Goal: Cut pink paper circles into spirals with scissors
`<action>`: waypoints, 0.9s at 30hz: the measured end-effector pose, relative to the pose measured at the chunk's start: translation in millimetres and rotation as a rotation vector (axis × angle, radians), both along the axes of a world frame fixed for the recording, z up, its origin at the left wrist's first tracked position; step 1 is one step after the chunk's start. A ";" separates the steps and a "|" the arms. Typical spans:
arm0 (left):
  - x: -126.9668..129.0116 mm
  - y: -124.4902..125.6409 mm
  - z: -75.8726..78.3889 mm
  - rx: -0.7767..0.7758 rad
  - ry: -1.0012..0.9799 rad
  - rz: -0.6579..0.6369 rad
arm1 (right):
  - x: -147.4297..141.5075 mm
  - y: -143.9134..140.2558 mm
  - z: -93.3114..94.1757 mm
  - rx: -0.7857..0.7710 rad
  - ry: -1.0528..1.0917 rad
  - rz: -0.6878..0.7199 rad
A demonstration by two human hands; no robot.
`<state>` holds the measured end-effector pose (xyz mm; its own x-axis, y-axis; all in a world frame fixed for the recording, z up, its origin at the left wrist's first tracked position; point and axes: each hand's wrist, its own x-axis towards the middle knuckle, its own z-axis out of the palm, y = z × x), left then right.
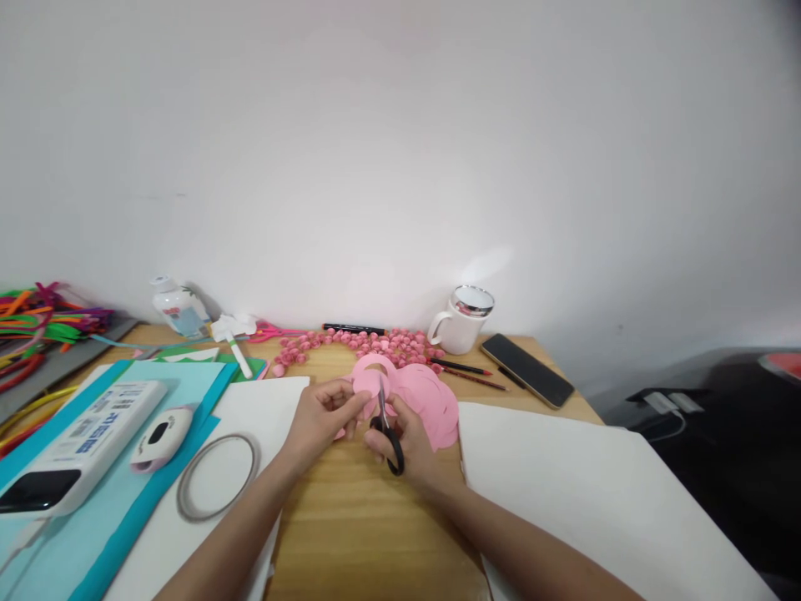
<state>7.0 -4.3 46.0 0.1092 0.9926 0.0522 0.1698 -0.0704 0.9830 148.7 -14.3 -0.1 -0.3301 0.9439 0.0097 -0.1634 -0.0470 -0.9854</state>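
Note:
Between thumb and fingers, my left hand [325, 416] pinches a pink paper circle [370, 382] near the middle of the table. My right hand [406, 438] grips black-handled scissors [394, 451], their blades pointing up and away from me at the right part of that circle. Whether the blades are fully closed I cannot make out. Behind and to the right of my hands lies an overlapping pile of pink paper circles [435, 409]. Beyond them, many small rolled pink paper pieces [400, 344] are strewn along the back of the table.
A white mug [460, 325], pencils [469, 380] and a phone [526, 370] sit at the back right. White sheets [563, 476] cover the right side. At left are a tape roll [216, 477], a power bank [93, 438], blue paper [206, 380], a bottle [181, 309] and pink scissors [269, 331].

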 end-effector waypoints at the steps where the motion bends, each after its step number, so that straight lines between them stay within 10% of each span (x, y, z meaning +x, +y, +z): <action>1: -0.4 0.4 0.1 0.008 -0.020 0.007 | -0.2 0.1 -0.6 -0.010 -0.001 0.002; 11: 0.5 0.4 5.1 0.092 -0.141 0.199 | -4.5 -1.0 3.4 -0.105 0.027 0.000; 27: 5.9 -5.7 2.3 0.029 0.067 -0.007 | -4.7 -1.1 4.1 0.021 0.115 0.022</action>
<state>12.9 -10.0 48.3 0.1203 0.9901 0.0728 0.2351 -0.0997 0.9669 144.0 -15.4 4.0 -0.3458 0.9358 0.0680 -0.2746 -0.0316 -0.9610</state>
